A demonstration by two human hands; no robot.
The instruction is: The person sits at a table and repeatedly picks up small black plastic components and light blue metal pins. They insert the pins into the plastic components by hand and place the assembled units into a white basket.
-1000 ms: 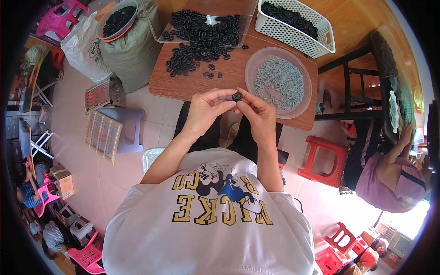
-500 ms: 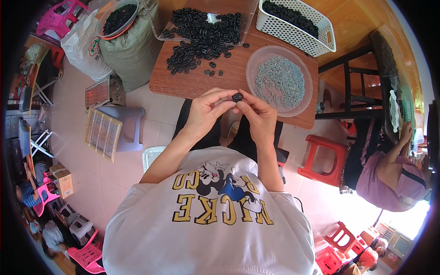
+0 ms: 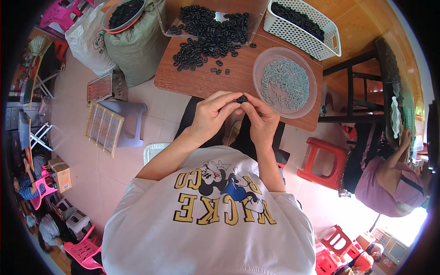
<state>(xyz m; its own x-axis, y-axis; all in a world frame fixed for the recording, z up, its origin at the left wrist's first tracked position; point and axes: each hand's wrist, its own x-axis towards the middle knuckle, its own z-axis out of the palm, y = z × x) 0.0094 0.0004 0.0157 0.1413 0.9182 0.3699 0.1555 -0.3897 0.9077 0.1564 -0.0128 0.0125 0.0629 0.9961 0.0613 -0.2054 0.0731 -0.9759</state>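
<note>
A small black plastic part (image 3: pixel 242 98), rounded with openings in it, is pinched between the fingertips of both my hands just off the table's near edge. My left hand (image 3: pixel 211 114) grips its left side, and my right hand (image 3: pixel 262 118) grips its right side. Beyond my hands, a heap of similar black parts (image 3: pixel 190 54) spills from a clear plastic tray (image 3: pixel 257 25) onto the brown table (image 3: pixel 178 82). Small thin grey-blue pieces, perhaps screws, (image 3: pixel 286 82) fill a round clear tub (image 3: pixel 257 75) at the right.
A white perforated basket (image 3: pixel 316 48) of black parts stands at the table's far right. Sacks (image 3: pixel 133 55), a bowl (image 3: pixel 123 27) and a grey-blue stool (image 3: pixel 130 121) are to the left. A red stool (image 3: pixel 321 160) and a seated person (image 3: pixel 389 183) are on the right.
The view has shifted slightly, so the table and its contents appear a little farther right and lower. Both hands keep their pinch on the black part.
</note>
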